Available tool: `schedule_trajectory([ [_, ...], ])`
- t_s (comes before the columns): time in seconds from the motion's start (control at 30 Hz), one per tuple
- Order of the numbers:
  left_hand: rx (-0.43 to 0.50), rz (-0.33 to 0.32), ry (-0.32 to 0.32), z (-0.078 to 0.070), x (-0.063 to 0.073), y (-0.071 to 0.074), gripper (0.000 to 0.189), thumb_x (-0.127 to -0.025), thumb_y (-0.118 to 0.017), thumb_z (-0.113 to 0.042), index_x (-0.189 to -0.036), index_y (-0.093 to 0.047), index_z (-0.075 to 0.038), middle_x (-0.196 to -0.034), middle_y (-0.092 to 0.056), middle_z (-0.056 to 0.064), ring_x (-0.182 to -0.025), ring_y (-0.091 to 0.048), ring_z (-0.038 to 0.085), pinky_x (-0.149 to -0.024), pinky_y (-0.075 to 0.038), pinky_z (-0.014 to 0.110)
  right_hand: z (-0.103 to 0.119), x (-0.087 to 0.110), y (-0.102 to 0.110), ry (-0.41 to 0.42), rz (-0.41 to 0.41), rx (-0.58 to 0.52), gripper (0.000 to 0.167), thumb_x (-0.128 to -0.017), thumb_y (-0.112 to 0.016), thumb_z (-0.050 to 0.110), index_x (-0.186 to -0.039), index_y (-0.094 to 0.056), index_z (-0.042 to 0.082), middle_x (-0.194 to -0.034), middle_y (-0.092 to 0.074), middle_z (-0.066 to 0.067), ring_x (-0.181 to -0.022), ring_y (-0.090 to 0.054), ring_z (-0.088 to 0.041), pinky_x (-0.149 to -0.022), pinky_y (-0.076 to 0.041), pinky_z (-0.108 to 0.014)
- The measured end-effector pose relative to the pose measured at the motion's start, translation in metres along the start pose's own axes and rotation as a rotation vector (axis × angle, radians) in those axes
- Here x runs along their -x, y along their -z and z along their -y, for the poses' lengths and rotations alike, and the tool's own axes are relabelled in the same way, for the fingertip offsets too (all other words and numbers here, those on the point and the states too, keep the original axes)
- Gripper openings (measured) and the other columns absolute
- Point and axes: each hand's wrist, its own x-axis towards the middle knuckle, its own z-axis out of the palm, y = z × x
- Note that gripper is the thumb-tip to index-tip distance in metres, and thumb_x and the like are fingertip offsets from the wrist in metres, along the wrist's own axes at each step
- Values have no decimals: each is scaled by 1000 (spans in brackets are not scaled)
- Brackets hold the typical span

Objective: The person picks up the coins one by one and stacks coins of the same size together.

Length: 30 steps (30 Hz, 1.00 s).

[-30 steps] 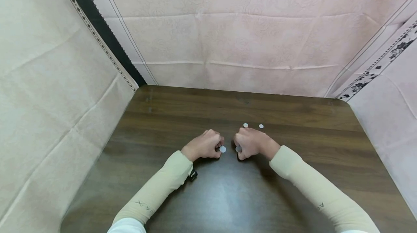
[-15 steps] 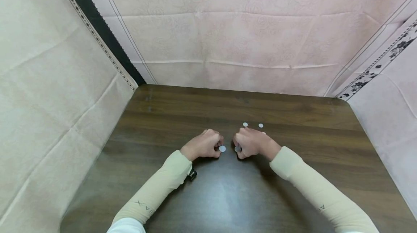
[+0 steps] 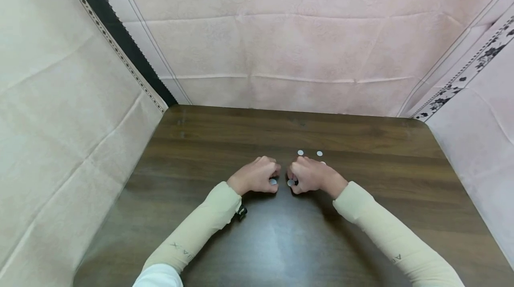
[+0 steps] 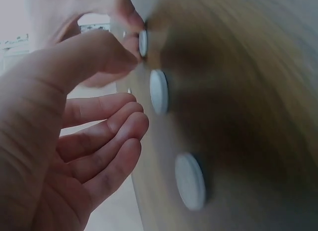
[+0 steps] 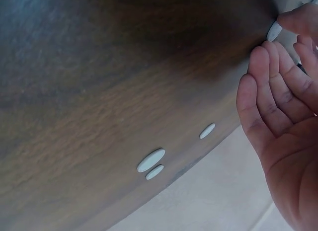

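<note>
Between the two fists on the table [image 3: 225, 144], the left hand [image 3: 257, 176] has edged closer, pinching a white disc [image 3: 273, 182]. The right hand [image 3: 309, 175] pinches another disc [image 3: 291, 183]; two more discs [image 3: 300, 152] lie just beyond its knuckles.

Both forearms, in pale cream sleeves, reached forward and angled inward so the hands nearly met. The left hand [image 3: 257, 175] lay knuckles up, fingers curled under, thumb tip meeting the forefinger. The right hand [image 3: 311, 175] mirrored it, fingers curled, thumb and forefinger pinched together at the inner edge
</note>
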Motion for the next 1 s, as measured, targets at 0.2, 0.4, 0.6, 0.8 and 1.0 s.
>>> schedule_trajectory([
  [0.2, 36, 16, -4, -11, -12, -3, 14, -86, -76, -12, -81, -67, -3, -73, -39, -5, -70, -36, 10, -61, -31, 22, -1, 3, -2, -27, -33, 3, 41, -77, -75, 11, -56, -41, 21, -52, -25, 18, -52, -26, 1, -50, -21, -20],
  [0.4, 17, 26, 7, -14, -18, -11, 15, -86, -77, -12, -78, -67, -6, -74, -43, -5, -71, -41, 10, -64, -36, 23, -1, 7, -1, -69, -16, -40, 37, -78, -76, 12, -57, -46, 21, -51, -31, 17, -50, -30, 1, -48, -26, -20],
  [0.6, 30, -8, 2, -15, -21, -16, 17, -86, -80, -13, -76, -67, -9, -73, -44, -5, -71, -42, 10, -64, -37, 23, -2, 11, -1, -84, -25, -64, 25, -78, -78, 13, -62, -59, 19, -53, -43, 17, -51, -39, 2, -50, -35, -19],
  [0.8, 37, -56, -20, -15, -23, -22, 18, -85, -83, -16, -75, -68, -13, -73, -47, -6, -72, -44, 9, -66, -39, 23, -6, 13, -5, -57, -57, -116, 9, -79, -79, 11, -74, -71, 11, -62, -61, 12, -57, -50, 4, -57, -46, -19],
  [1.0, 44, -77, -30, -14, -25, -26, 16, -86, -84, -17, -77, -70, -16, -75, -60, -1, -72, -47, 8, -66, -40, 22, -6, 17, -5, -82, -63, -173, 8, -84, -81, 12, -87, -75, 8, -78, -73, 3, -67, -61, 2, -64, -53, -20],
])
